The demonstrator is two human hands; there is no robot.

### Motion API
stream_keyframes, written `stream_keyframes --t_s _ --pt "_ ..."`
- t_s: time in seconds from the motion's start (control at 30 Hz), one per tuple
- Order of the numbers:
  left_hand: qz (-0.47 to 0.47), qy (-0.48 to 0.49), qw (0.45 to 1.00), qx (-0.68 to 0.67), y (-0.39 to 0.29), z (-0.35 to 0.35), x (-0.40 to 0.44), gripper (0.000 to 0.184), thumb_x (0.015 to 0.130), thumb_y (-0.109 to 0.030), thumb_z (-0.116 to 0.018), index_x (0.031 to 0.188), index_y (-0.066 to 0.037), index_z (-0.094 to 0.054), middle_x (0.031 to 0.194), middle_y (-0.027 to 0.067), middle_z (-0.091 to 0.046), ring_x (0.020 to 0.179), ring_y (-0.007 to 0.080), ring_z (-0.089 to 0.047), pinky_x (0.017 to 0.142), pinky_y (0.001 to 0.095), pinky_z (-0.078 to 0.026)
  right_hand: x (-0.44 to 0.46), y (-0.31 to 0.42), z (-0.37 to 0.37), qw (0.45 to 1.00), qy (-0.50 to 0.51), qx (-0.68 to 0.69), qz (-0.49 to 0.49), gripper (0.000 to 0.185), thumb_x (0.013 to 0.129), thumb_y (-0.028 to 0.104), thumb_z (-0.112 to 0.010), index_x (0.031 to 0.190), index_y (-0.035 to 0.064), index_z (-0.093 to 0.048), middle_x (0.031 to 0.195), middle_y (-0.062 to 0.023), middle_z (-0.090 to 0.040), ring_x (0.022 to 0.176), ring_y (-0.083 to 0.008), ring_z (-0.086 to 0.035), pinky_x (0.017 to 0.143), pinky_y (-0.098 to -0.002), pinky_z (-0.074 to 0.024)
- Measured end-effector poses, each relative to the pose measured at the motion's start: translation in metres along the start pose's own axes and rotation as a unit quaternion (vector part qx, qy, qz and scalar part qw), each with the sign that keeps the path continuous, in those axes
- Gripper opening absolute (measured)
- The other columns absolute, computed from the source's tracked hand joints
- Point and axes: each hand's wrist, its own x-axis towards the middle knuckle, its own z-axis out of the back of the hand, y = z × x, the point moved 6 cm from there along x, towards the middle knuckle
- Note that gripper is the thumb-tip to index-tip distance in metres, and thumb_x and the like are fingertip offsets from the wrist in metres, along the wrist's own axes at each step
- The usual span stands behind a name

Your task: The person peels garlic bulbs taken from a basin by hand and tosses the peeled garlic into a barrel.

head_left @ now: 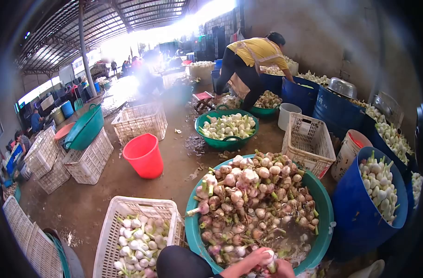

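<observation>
Low in the view, my left hand (257,258) has its fingers closed round a pale garlic bulb (270,262). My right hand (284,268) is closed against the bulb's lower right side; the frame's bottom edge cuts it off. Both hands are over the near rim of a large green tub (328,217). Heaped in that tub are brownish, unpeeled garlic bulbs (248,190), with murky water and loose skins near my hands. To the left, a white plastic crate (110,222) contains cleaner white garlic (139,243), beside my dark-clothed knee (183,264).
A red bucket (144,156) stands on the wet floor. Beyond my tub are a green basin (227,142) of garlic and a white crate (309,143). Blue barrels (359,222) line the right wall. A person in a yellow top (255,51) bends over one.
</observation>
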Motion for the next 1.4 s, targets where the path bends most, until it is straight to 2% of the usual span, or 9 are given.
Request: stream_keyframes --t_s 0.07,0.33,0.47,0.73,0.8,0.87,1.03,1.17,1.4 --pt "-0.087 0.049 0.992 0.073 -0.026 -0.010 -0.008 0.044 0.083 -0.037 -0.055 0.114 -0.005 -0.052 0.091 0.0043 -0.058 0.075 0.0129 -0.055 0.065 0.0258 -0.046 -0.035 0.045 -0.008 0.883 -0.010 -0.300 0.362 0.027 0.083 0.024 -0.049 0.093 0.0009 -0.059 0.073 -0.0166 -0.061 0.064 -0.0265 -0.058 0.057 -0.0374 -0.0438" --pt "-0.464 -0.003 0.682 0.565 -0.041 -0.043 -0.046 0.051 0.074 -0.016 -0.061 0.123 -0.010 -0.046 0.121 0.0133 -0.048 0.113 0.0299 -0.045 0.094 0.0369 -0.037 0.000 0.006 0.022 0.982 0.043 0.178 0.046 0.022 0.090 0.019 -0.045 0.100 0.0018 -0.053 0.088 -0.0095 -0.060 0.071 -0.0209 -0.060 0.054 -0.0358 -0.0494" --pt "-0.244 -0.063 0.962 0.107 -0.033 -0.022 -0.034 0.030 0.086 -0.014 -0.054 0.114 -0.005 -0.051 0.112 0.0080 -0.056 0.102 0.0216 -0.054 0.085 0.0330 -0.045 -0.032 0.038 0.005 0.917 0.083 0.340 0.191 0.020 0.093 0.018 -0.040 0.103 0.0051 -0.050 0.100 -0.0081 -0.058 0.088 -0.0225 -0.058 0.070 -0.0388 -0.0491" --pt "-0.029 -0.189 0.877 -0.441 -0.025 0.023 -0.032 0.029 0.083 -0.044 -0.052 0.088 -0.015 -0.057 0.075 -0.0025 -0.059 0.059 0.0084 -0.051 0.040 0.0211 -0.030 -0.145 0.106 0.055 0.825 -0.066 0.319 0.462 0.023 0.094 0.022 -0.036 0.106 0.0057 -0.047 0.101 -0.0138 -0.059 0.092 -0.0244 -0.059 0.069 -0.0372 -0.0501" --pt "-0.039 -0.193 0.873 -0.447 -0.028 0.024 -0.033 0.027 0.081 -0.041 -0.055 0.086 -0.014 -0.057 0.074 -0.0016 -0.059 0.059 0.0085 -0.051 0.040 0.0212 -0.030 -0.135 0.100 0.070 0.820 -0.032 0.322 0.472 0.028 0.092 0.022 -0.041 0.113 0.0028 -0.045 0.107 -0.0151 -0.057 0.095 -0.0279 -0.058 0.074 -0.0385 -0.0492" --pt "-0.053 -0.194 0.866 -0.457 -0.026 0.026 -0.029 0.026 0.080 -0.038 -0.057 0.084 -0.013 -0.057 0.072 -0.0007 -0.058 0.059 0.0087 -0.051 0.039 0.0213 -0.031 -0.110 0.095 0.048 0.834 -0.175 -0.428 0.303 0.038 0.092 0.022 -0.043 0.124 0.0043 -0.040 0.109 -0.0105 -0.056 0.100 -0.0210 -0.056 0.078 -0.0342 -0.0444" --pt "-0.210 -0.212 0.954 0.039 -0.035 0.002 -0.028 0.034 0.084 -0.035 -0.057 0.086 0.000 -0.057 0.074 0.0030 -0.058 0.060 0.0079 -0.050 0.055 0.0218 -0.041 -0.023 0.025 -0.005 0.961 0.041 0.170 0.216 0.051 0.089 0.039 -0.045 0.123 0.0030 -0.038 0.106 -0.0187 -0.056 0.089 -0.0320 -0.058 0.076 -0.0400 -0.0491" --pt "-0.292 -0.235 0.923 0.085 -0.052 0.007 -0.033 0.037 0.088 -0.035 -0.051 0.094 0.001 -0.056 0.087 0.0032 -0.057 0.074 0.0080 -0.049 0.066 0.0240 -0.042 -0.019 0.074 0.009 0.762 0.245 0.592 0.089 0.060 0.084 0.055 -0.042 0.120 0.0061 -0.042 0.100 -0.0226 -0.054 0.084 -0.0307 -0.058 0.063 -0.0395 -0.0516" --pt "-0.170 -0.271 0.947 -0.016 -0.035 0.014 -0.017 0.040 0.091 -0.040 -0.040 0.099 -0.004 -0.054 0.093 0.0034 -0.057 0.075 0.0078 -0.049 0.060 0.0216 -0.041 0.084 0.153 0.084 0.963 -0.131 0.063 0.227 0.049 0.090 0.046 -0.033 0.103 0.0036 -0.055 0.114 -0.0170 -0.054 0.095 -0.0318 -0.054 0.080 -0.0477 -0.0429"
